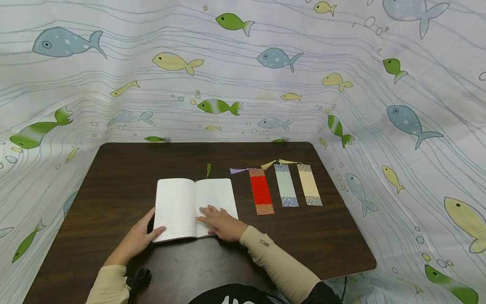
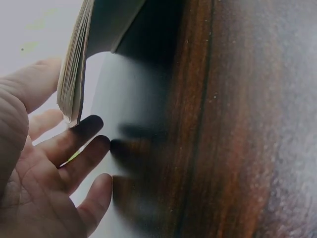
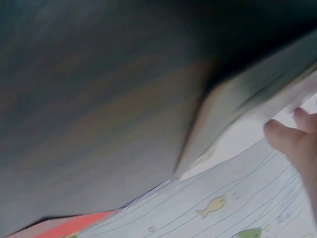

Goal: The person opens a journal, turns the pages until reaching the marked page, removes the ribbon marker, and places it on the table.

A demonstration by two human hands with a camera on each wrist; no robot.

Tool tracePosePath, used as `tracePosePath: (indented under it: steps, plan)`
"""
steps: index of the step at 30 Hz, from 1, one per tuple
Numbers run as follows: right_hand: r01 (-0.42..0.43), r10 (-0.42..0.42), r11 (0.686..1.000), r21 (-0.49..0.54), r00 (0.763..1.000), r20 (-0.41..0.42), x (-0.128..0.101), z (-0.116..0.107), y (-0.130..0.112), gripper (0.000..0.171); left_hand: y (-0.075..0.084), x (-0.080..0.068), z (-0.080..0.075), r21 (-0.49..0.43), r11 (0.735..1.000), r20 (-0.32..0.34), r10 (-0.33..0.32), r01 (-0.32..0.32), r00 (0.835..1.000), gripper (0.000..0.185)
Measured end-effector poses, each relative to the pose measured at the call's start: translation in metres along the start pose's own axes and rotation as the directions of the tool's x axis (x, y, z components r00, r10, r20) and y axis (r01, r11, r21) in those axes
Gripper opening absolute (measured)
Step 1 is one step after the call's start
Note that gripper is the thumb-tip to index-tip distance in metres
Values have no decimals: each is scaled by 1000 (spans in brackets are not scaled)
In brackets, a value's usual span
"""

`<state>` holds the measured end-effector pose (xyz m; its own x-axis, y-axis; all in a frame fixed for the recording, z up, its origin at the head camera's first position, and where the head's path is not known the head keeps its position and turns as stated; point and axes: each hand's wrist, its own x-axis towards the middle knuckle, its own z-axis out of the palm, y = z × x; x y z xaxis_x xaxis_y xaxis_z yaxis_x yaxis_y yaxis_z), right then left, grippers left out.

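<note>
An open notebook (image 1: 175,202) with blank white pages lies on the dark table. My left hand (image 1: 134,240) holds its left edge, the thumb on the page and the fingers at the underside. In the left wrist view, the page block (image 2: 74,62) sits between the thumb and fingers of the left hand (image 2: 47,173). My right hand (image 1: 225,223) rests on the right page with its fingers spread. A green tassel (image 1: 209,169) sticks out past the notebook's top edge. The right wrist view is blurred, showing part of the right hand (image 3: 297,141) over the notebook (image 3: 237,109).
Three tasselled bookmarks lie right of the notebook: a red one (image 1: 261,190), a pale green one (image 1: 286,183) and a cream one (image 1: 309,183). The brown wooden table (image 1: 125,173) has a fish-patterned curtain (image 1: 228,84) around it.
</note>
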<state>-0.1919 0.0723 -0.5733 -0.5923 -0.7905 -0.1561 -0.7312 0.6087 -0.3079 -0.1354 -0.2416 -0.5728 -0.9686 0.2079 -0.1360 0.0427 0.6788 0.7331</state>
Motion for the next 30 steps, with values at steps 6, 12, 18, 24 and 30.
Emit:
tracePosePath:
  steps: [6,12,18,24,30]
  plan:
    - [-149,152,984,-94,988,21,-11,0,25,79,0,-3,2,2,1000,-10,-2,2,1000,96]
    - [-268,270,963,-42,961,53,-27,-7,43,95,-2,-4,3,-6,1000,-17,18,-18,1000,99]
    - [-292,291,956,4,952,91,-37,-13,54,102,-2,-3,3,1,999,-14,50,-50,999,88]
    - [-286,284,958,20,957,64,-40,-12,59,101,-1,-2,3,6,998,-16,58,-58,998,84]
    - [-299,298,954,40,954,25,-40,-14,59,98,-1,-2,3,13,998,-19,62,-62,998,82]
